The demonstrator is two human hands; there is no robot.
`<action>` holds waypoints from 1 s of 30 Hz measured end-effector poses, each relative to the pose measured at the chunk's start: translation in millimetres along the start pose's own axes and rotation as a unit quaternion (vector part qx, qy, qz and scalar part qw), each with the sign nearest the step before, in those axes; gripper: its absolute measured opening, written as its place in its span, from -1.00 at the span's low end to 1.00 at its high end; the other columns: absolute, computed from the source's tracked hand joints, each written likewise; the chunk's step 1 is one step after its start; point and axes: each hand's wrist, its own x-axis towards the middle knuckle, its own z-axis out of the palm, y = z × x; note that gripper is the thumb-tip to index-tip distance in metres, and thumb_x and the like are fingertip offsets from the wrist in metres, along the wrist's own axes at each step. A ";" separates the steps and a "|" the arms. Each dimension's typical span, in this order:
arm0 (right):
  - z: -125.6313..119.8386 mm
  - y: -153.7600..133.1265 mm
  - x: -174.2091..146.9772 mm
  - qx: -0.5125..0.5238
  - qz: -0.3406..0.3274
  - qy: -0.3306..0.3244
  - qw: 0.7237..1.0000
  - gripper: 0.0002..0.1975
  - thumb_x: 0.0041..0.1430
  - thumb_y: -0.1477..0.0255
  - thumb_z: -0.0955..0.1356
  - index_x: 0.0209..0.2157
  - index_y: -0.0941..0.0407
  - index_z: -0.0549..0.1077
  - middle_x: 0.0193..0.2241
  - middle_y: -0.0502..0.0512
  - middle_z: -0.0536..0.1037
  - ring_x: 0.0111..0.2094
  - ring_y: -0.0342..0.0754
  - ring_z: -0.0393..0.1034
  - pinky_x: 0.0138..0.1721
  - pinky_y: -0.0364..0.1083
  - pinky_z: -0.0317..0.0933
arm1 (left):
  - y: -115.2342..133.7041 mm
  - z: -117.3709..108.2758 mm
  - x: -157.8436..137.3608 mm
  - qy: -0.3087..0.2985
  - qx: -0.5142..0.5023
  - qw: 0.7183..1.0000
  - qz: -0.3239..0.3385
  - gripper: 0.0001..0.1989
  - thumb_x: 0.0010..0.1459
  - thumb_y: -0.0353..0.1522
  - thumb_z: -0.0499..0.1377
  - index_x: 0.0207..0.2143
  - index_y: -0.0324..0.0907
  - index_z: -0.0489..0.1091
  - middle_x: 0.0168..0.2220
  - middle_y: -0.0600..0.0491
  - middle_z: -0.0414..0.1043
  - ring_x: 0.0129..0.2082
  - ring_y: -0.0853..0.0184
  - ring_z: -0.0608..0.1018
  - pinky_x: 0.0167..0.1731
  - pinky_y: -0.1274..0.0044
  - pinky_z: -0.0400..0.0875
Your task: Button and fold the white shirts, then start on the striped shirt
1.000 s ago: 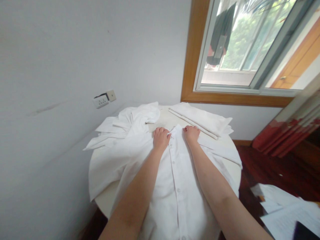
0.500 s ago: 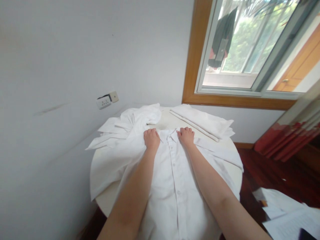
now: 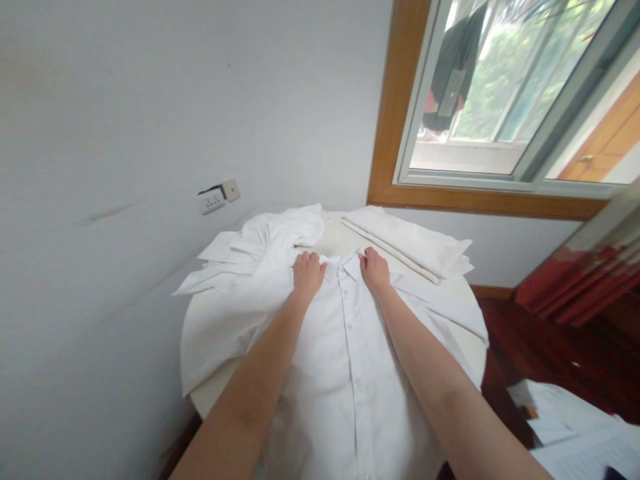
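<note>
A white button-up shirt lies front side up, its collar at the far end and its button placket running toward me. My left hand is closed on the cloth at the left of the collar, fingers curled over the edge. On the other side of the collar, my right hand grips the shirt with thumb and fingers together. The sleeves spread out to both sides, and the hem runs out of view at the bottom.
The shirt covers much of a round cream table. Rumpled white cloth sits at the back left; a folded white garment lies back right. Wall sockets, a window frame, a curtain and papers surround it.
Both hands have moved slightly right and away from me at the collar. The collar looks a little lifted and bunched between them. The view has shifted slightly.
</note>
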 end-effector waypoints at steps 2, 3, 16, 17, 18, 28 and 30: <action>1.2 0.6 2.7 -0.010 -0.004 0.018 1.000 -0.71 0.39 0.30 0.06 -0.06 0.14 0.24 -0.18 0.17 0.45 -0.19 -0.03 0.33 -0.27 -0.12 0.03 | -2.4 2.1 8.4 -0.007 -0.009 0.999 0.030 -0.75 0.25 -0.22 0.01 -0.14 -0.19 0.31 -0.16 -0.10 0.40 -0.17 0.18 0.46 -0.24 0.45 0.27; 2.0 0.6 4.3 -0.017 -0.004 0.029 0.999 -0.71 0.39 0.29 0.05 -0.07 0.13 0.25 -0.19 0.16 0.45 -0.20 -0.03 0.33 -0.28 -0.11 0.03 | -3.4 3.0 12.5 -0.007 -0.011 0.999 0.038 -0.74 0.27 -0.22 -0.02 -0.11 -0.18 0.29 -0.18 -0.08 0.41 -0.21 0.21 0.47 -0.28 0.47 0.27; 13.3 -2.2 20.4 -0.070 0.071 0.056 0.993 -0.66 0.38 0.28 0.03 -0.12 0.17 0.28 -0.22 0.25 0.45 -0.16 0.05 0.32 -0.21 -0.05 0.08 | -1.9 12.9 39.6 0.027 -0.024 0.995 0.094 -0.76 0.25 -0.24 0.04 -0.10 -0.15 0.29 -0.24 -0.08 0.43 -0.09 0.14 0.40 -0.09 0.37 0.20; 14.7 -1.7 21.6 -0.066 0.070 0.051 0.994 -0.66 0.38 0.28 0.03 -0.11 0.17 0.28 -0.22 0.25 0.45 -0.16 0.05 0.32 -0.21 -0.05 0.08 | -2.8 14.2 40.4 0.026 -0.029 0.995 0.094 -0.77 0.25 -0.24 0.04 -0.10 -0.14 0.28 -0.22 -0.08 0.43 -0.06 0.14 0.39 -0.06 0.35 0.18; 16.1 -1.3 22.6 -0.062 0.067 0.045 0.995 -0.66 0.38 0.29 0.03 -0.10 0.17 0.28 -0.21 0.26 0.44 -0.16 0.05 0.32 -0.22 -0.05 0.08 | -3.8 15.3 41.0 0.025 -0.033 0.995 0.095 -0.76 0.24 -0.24 0.05 -0.09 -0.13 0.28 -0.21 -0.08 0.43 -0.04 0.13 0.38 -0.04 0.34 0.16; 0.7 -2.2 19.0 -0.012 0.019 0.080 0.997 -0.66 0.34 0.31 0.12 0.04 0.12 0.29 -0.10 0.24 0.40 -0.03 0.09 0.19 -0.04 0.01 -0.01 | 0.2 0.3 30.8 0.032 -0.005 0.995 0.099 -0.69 0.18 -0.30 0.10 -0.04 -0.22 0.24 -0.06 -0.19 0.33 0.03 0.03 0.31 0.01 0.28 0.13; -8.2 -4.7 19.6 0.021 0.009 0.094 0.995 -0.66 0.33 0.39 0.10 0.05 0.11 0.32 -0.08 0.22 0.39 -0.02 0.07 0.18 -0.02 -0.01 -0.01 | 6.9 -4.3 22.1 0.035 -0.022 0.995 0.096 -0.73 0.19 -0.36 0.07 -0.06 -0.21 0.25 -0.05 -0.19 0.33 0.04 0.07 0.31 0.01 0.30 0.14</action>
